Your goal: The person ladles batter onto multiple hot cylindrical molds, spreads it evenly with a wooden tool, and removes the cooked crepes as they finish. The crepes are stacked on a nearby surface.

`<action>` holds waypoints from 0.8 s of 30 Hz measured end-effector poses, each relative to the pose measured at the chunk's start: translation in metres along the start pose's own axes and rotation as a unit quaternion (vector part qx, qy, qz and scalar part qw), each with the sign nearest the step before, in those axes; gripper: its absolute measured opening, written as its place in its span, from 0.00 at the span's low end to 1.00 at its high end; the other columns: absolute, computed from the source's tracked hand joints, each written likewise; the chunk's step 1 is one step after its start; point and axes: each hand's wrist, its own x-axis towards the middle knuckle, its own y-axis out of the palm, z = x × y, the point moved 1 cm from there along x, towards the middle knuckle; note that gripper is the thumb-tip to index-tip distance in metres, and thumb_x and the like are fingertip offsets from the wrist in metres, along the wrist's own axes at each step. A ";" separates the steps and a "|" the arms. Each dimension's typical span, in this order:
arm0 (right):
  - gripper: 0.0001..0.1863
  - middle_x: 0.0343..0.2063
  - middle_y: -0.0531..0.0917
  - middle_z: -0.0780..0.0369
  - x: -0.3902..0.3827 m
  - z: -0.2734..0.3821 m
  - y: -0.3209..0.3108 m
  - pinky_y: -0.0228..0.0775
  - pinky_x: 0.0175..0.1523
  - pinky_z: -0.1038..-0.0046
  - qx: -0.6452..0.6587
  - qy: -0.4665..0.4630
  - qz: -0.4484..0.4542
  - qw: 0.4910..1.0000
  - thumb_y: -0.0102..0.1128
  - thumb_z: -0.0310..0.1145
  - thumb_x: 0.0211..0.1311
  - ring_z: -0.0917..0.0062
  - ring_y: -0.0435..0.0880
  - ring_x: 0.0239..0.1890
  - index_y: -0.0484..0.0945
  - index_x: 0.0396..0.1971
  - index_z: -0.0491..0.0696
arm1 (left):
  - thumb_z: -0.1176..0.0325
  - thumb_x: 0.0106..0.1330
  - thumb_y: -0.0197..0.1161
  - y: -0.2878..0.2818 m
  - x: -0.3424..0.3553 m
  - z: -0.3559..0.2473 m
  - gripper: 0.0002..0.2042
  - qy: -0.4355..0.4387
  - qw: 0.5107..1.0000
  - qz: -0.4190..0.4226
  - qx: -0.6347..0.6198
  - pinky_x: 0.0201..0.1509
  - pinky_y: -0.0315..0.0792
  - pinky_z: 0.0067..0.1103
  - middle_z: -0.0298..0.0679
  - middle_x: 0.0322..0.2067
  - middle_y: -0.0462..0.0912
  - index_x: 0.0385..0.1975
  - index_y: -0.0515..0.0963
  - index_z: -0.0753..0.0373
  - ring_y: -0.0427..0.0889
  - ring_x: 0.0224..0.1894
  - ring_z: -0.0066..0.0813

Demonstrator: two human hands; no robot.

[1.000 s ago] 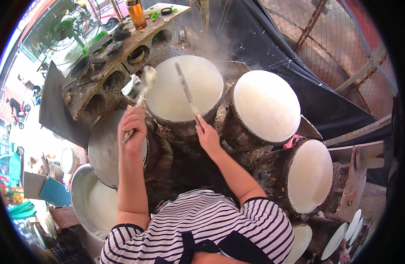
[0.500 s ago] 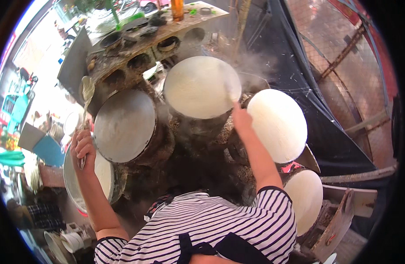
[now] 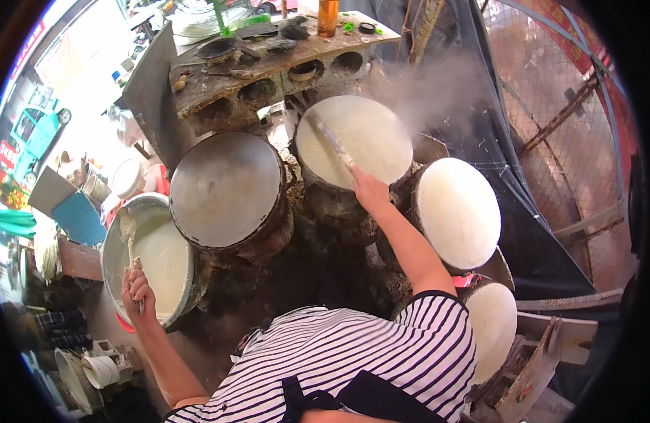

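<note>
My left hand [image 3: 138, 290] is closed around the handle of a batter-coated ladle [image 3: 128, 224], held over a large basin [image 3: 114, 268] of creamy batter. At the middle round griddle, my right hand [image 3: 369, 192] grips a long flat scraper [image 3: 330, 142]. Its blade lies across a pale batter sheet [image 3: 371, 130] that covers this griddle. To the left stands a bare grey griddle [image 3: 226, 187] with a faint residue. A white sheet [image 3: 459, 211] covers the griddle on the right, and another pale round [image 3: 491, 330] lies nearer to me.
Behind the griddles runs a concrete-block bench [image 3: 296, 70] with an orange bottle [image 3: 327, 18] and blackened pans. A black tarp [image 3: 529, 233] hangs on the right. Steam drifts above the middle griddle. White buckets [image 3: 101, 371] and a blue board [image 3: 79, 217] are at left.
My right hand has swung the scraper from the middle griddle's right edge to its left side. My left hand has lowered the ladle over the basin. The view has shifted.
</note>
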 end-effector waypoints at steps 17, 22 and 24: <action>0.12 0.27 0.81 0.51 -0.127 0.428 0.058 0.73 0.36 0.59 0.347 -0.241 0.236 0.875 0.51 0.38 0.48 0.57 0.81 0.31 0.79 0.27 0.46 | 0.62 0.67 0.52 -0.097 -0.013 -0.042 0.23 0.106 0.910 -0.213 0.341 0.14 0.58 0.08 0.48 0.50 0.73 0.55 0.59 0.72 0.58 0.15 0.11; 0.15 0.27 0.81 0.53 -0.182 0.473 0.084 0.73 0.39 0.61 0.373 -0.187 0.238 0.877 0.51 0.42 0.50 0.57 0.81 0.33 0.81 0.25 0.46 | 0.66 0.67 0.51 -0.188 -0.007 -0.140 0.18 -0.057 0.872 -0.133 0.468 0.27 0.66 0.11 0.34 0.26 0.72 0.52 0.68 0.71 0.63 0.21 0.13; 0.15 0.25 0.80 0.51 -0.202 0.421 0.070 0.72 0.37 0.59 0.382 -0.085 0.168 0.905 0.52 0.41 0.49 0.57 0.80 0.32 0.78 0.25 0.43 | 0.71 0.65 0.52 -0.175 -0.015 -0.125 0.12 -0.018 0.842 -0.109 0.527 0.29 0.65 0.09 0.31 0.22 0.68 0.44 0.71 0.70 0.62 0.21 0.13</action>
